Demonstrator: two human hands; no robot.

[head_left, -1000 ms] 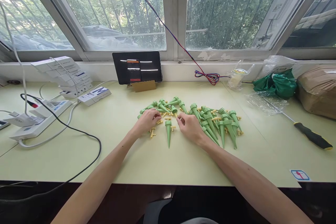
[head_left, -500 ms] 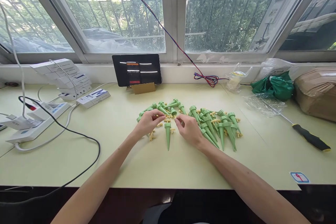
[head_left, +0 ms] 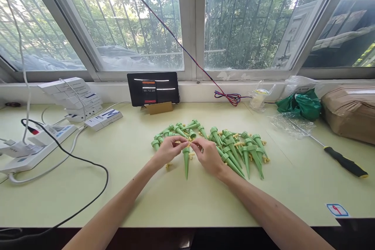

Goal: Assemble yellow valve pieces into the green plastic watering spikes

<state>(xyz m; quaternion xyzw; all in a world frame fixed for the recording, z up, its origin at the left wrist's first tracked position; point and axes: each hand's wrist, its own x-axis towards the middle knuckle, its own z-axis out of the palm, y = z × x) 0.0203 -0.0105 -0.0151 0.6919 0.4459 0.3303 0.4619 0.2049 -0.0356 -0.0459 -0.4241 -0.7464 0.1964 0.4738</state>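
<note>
My left hand is closed in a pinch, fingertips at a small yellow valve piece. From the other side my right hand pinches at the same spot, its fingertips almost meeting those of the left; the fingers cover most of what they hold. Just below them a green plant watering spike lies with its point toward me and a yellow valve at its side. Behind the hands are loose green spikes and yellow bits. A heap of green spikes with yellow valves lies beside my right hand.
A tablet leans on a cardboard stand at the back. White boxes and a power strip with cables are on the left. A screwdriver, a green bag and a brown package lie on the right.
My two hands have come together, fingertips now nearly touching above the single spike. The camera view has tilted up a little, so the scene sits lower.
</note>
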